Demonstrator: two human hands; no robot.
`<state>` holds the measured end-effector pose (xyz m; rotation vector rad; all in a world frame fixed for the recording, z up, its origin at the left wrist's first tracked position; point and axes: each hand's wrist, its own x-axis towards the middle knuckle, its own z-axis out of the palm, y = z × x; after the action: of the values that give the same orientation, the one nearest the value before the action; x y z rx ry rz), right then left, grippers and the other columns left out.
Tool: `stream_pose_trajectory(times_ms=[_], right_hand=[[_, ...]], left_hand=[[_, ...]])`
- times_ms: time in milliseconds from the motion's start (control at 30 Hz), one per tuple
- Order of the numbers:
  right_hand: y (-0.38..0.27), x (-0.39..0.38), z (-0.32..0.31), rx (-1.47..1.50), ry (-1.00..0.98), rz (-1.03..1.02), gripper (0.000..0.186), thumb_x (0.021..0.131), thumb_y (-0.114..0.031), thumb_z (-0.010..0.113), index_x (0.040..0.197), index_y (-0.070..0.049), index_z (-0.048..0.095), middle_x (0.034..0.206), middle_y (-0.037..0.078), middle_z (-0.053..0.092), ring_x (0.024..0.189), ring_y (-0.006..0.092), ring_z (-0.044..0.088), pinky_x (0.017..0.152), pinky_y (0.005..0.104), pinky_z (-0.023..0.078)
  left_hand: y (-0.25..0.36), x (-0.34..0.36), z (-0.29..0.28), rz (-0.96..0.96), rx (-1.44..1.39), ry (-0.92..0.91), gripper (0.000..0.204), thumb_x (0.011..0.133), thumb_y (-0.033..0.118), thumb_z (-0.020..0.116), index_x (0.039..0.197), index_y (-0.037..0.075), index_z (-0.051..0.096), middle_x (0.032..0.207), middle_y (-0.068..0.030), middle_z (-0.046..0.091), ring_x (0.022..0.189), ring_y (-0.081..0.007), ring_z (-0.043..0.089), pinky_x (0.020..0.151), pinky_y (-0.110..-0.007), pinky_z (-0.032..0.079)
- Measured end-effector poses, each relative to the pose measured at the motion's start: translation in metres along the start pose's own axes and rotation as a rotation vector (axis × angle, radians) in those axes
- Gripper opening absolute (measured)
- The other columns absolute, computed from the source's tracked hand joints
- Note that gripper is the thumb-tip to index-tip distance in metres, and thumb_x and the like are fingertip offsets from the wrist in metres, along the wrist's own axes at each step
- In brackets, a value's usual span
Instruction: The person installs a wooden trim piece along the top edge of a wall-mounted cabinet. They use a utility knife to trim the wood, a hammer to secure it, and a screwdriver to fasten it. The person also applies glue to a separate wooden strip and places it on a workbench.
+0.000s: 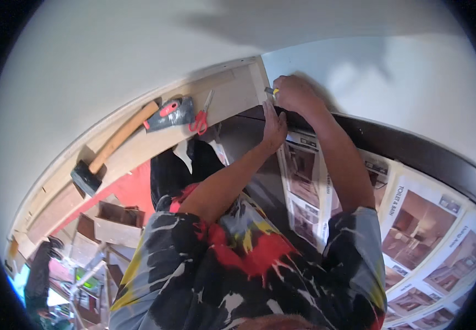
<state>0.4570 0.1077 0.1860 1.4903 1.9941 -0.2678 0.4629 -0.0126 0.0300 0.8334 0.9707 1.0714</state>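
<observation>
My right hand (293, 93) is closed around a small yellow-and-grey tool (272, 91) at the corner where the pale wooden board (232, 85) meets a white wall (414, 82). My left hand (274, 127) is just below, fingers stretched out against the board's end. On the board, to the left, lie red-handled scissors (199, 121), a flat speckled dark tool with red parts (170, 107) and a mallet (86, 175) with a wooden handle and black head. The exact shape of the tool in my right hand is hidden.
A dark ledge (414, 143) runs along the right wall above printed sheets (414, 231) showing room photographs. At lower left are cardboard boxes (117, 220), a red floor area (133, 187) and other clutter. My dark-clad legs (163, 165) show below the board.
</observation>
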Motion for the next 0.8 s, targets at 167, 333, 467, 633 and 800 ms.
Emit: stream_pose_trajectory(times_ms=[167,333,467,633,800], right_hand=[[-0.005,0.020,0.014,-0.040,-0.093,-0.029,0.020,0.077,-0.015,0.063,0.090,0.000,0.070,0.091,0.024,0.069,0.088,0.0405,0.067,0.083,0.0501,0.052],[-0.015,0.015,0.014,-0.180,-0.162,-0.081,0.030,0.080,-0.024,0.067,0.095,0.002,0.070,0.096,0.025,0.070,0.092,0.0398,0.069,0.086,0.0499,0.054],[-0.010,0.014,0.013,-0.195,-0.089,-0.119,0.019,0.074,-0.012,0.066,0.087,0.002,0.070,0.089,0.024,0.069,0.088,0.0398,0.068,0.082,0.0484,0.054],[-0.014,0.008,0.028,-0.169,-0.020,-0.099,0.020,0.076,-0.011,0.066,0.090,0.003,0.069,0.091,0.024,0.069,0.092,0.0395,0.068,0.084,0.0478,0.054],[-0.022,0.011,0.020,-0.223,-0.094,-0.109,0.019,0.077,-0.011,0.065,0.090,0.003,0.068,0.093,0.025,0.069,0.094,0.0397,0.067,0.086,0.0472,0.054]], left_hand=[[0.023,-0.013,0.003,-0.024,0.041,0.073,0.065,0.095,0.007,0.044,0.148,-0.012,0.012,0.154,-0.0359,0.013,0.147,-0.0476,0.006,0.121,-0.048,0.015],[0.024,-0.040,-0.006,0.077,0.083,0.090,0.066,0.092,0.003,0.045,0.152,-0.001,0.018,0.155,-0.0326,0.015,0.144,-0.0479,0.016,0.117,-0.047,0.026],[0.021,-0.034,-0.004,0.051,0.105,0.102,0.064,0.090,0.001,0.045,0.150,-0.001,0.023,0.156,-0.0317,0.015,0.143,-0.0471,0.021,0.116,-0.045,0.028],[0.015,-0.034,-0.013,0.170,0.169,0.116,0.056,0.089,0.001,0.045,0.144,-0.003,0.033,0.153,-0.0320,0.023,0.138,-0.0456,0.033,0.112,-0.046,0.035],[-0.001,-0.033,-0.035,0.111,0.121,0.095,0.050,0.089,0.000,0.045,0.138,-0.002,0.042,0.143,-0.0297,0.042,0.130,-0.0449,0.044,0.106,-0.047,0.040]])
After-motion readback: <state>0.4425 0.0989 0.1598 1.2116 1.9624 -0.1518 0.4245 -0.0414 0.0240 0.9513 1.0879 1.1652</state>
